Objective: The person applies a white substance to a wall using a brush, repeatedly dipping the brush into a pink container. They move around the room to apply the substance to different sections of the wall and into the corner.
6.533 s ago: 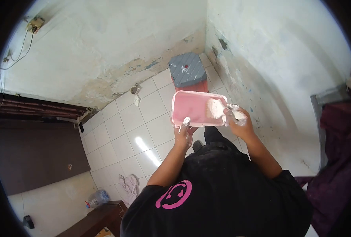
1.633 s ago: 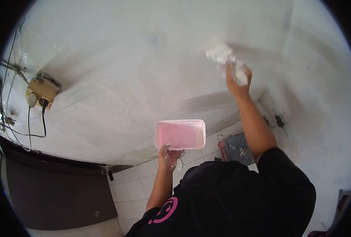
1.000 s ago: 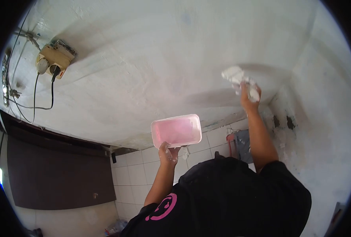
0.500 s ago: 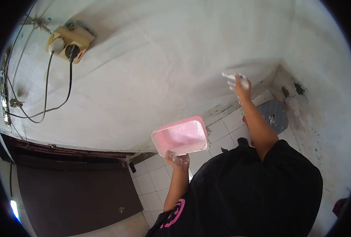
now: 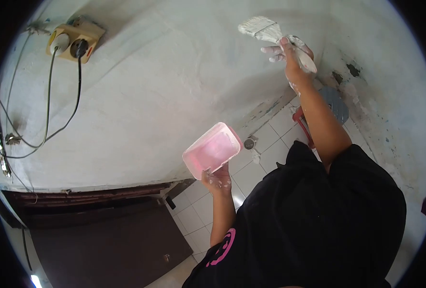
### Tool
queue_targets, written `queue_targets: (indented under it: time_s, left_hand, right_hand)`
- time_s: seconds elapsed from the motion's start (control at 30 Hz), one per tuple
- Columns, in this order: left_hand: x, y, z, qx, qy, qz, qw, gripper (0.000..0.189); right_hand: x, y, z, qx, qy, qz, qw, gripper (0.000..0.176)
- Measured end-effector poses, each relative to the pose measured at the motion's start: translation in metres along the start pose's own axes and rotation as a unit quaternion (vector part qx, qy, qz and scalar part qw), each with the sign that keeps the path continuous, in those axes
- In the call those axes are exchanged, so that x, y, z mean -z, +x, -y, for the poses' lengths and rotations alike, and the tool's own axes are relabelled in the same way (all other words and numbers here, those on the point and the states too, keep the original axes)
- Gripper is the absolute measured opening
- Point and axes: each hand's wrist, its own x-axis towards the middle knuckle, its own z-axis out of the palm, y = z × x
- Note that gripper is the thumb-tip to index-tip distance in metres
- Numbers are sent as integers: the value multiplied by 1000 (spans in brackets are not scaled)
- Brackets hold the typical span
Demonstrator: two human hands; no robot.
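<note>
My left hand (image 5: 216, 181), spotted with white paint, grips the near rim of a pink plastic tub (image 5: 213, 150). The tub is tilted, its inside coated with whitish paint. Up at the right, my right hand (image 5: 297, 54) is closed around the handle of a paintbrush (image 5: 266, 30). Its bristles are caked in white and point up and left, close in front of the pale wall (image 5: 174, 86). White paint covers several fingers of that hand.
A beige socket block (image 5: 75, 44) with two plugs and hanging cables sits on the wall at upper left. Below is a dark brown panel (image 5: 102, 240). On the tiled floor (image 5: 244, 177) are a small round container (image 5: 249, 143) and a grey object with red parts (image 5: 335, 103).
My right hand and the paintbrush have moved up, and the brush now shows its broad side. The tub in my left hand has turned and risen slightly.
</note>
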Motion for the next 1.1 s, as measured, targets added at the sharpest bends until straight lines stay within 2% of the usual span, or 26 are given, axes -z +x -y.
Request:
queue_targets:
  time_s: [0.07, 0.13, 0.2, 0.23, 0.27, 0.33, 0.37, 0.4, 0.47, 0.5, 0.53, 0.57, 0.63, 0.67, 0.7, 0.73, 0.77, 0.8, 0.87, 0.9, 0.97, 1.03, 1.07, 1.1]
  left_hand:
    - [-7, 0, 12, 27, -12, 4, 1000, 57]
    - [-9, 1, 7, 56, -9, -4, 998, 56]
    - [-15, 2, 9, 61, -3, -16, 998, 56]
    - [-20, 4, 10, 61, 8, -20, 998, 55]
    - [-27, 4, 10, 55, 4, -19, 998, 55]
    - [-44, 4, 13, 46, -2, -7, 999, 56]
    - [-49, 4, 14, 41, -5, -8, 999, 56]
    - [-54, 4, 14, 47, -4, -16, 999, 56]
    - [-64, 6, 9, 46, -3, -20, 999, 56]
    - [-67, 2, 7, 48, 12, -19, 999, 56]
    - [-71, -1, 4, 48, 26, -19, 998, 57]
    - [-88, 19, 23, 50, 33, -26, 998, 57]
    - [-116, 33, 74, 57, 37, -24, 997, 57]
    - [-121, 30, 77, 51, 37, -23, 998, 57]
    - [-132, 27, 88, 45, 43, -18, 998, 58]
    - [-140, 27, 93, 36, 47, -11, 998, 58]
    - [-143, 25, 95, 32, 46, -17, 998, 58]
    - [-141, 22, 102, 27, 50, -25, 998, 58]
    - [-136, 21, 102, 33, 52, -57, 997, 59]
    - [-137, 20, 101, 32, 54, -65, 996, 59]
    - [-136, 20, 98, 19, 50, -59, 997, 61]
    - [-130, 20, 94, 17, 44, -87, 995, 61]
    - [-128, 22, 94, 13, 43, -99, 994, 61]
    - [-129, 22, 95, 8, 38, -102, 994, 61]
  right_hand:
    - [14, -19, -2, 92, -24, 63, 993, 23]
    - [12, -29, -15, 86, -77, 65, 991, 23]
    - [18, -28, -22, -106, -69, 35, 991, 26]
    - [20, -19, -23, -167, -91, 0, 982, 29]
    - [21, -6, -21, -164, -89, 7, 982, 29]
    - [18, 27, -6, -124, -45, -35, 991, 31]
    - [10, 39, 9, -56, -7, -36, 998, 29]
    - [0, 50, 27, -56, -6, -30, 998, 29]
    - [-20, 67, 54, 92, 59, 35, 993, 24]
    - [-23, 71, 48, 97, 66, 39, 992, 24]
    - [-25, 77, 26, 140, 23, 55, 988, 21]
    - [-12, 107, -23, 166, -27, 61, 984, 18]
    - [53, 127, -123, 183, -281, 53, 941, 14]
    - [66, 104, -144, 118, -180, 81, 973, 13]
    - [92, 88, -168, 63, -159, 98, 980, 16]
    - [101, 76, -169, -97, -113, 46, 988, 18]
    - [104, 68, -170, -260, -65, -4, 963, 20]
    - [107, 73, -173, -268, -60, 2, 962, 20]
    - [99, 90, -160, -235, -72, 5, 969, 23]
    - [87, 107, -143, -138, -86, 27, 986, 24]
    - [57, 135, -77, -27, -118, 47, 992, 21]
    - [29, 151, -35, 22, 69, 86, 994, 17]
    - [26, 152, -39, 15, 67, 95, 993, 17]
    - [23, 152, -43, 54, 61, 98, 992, 15]
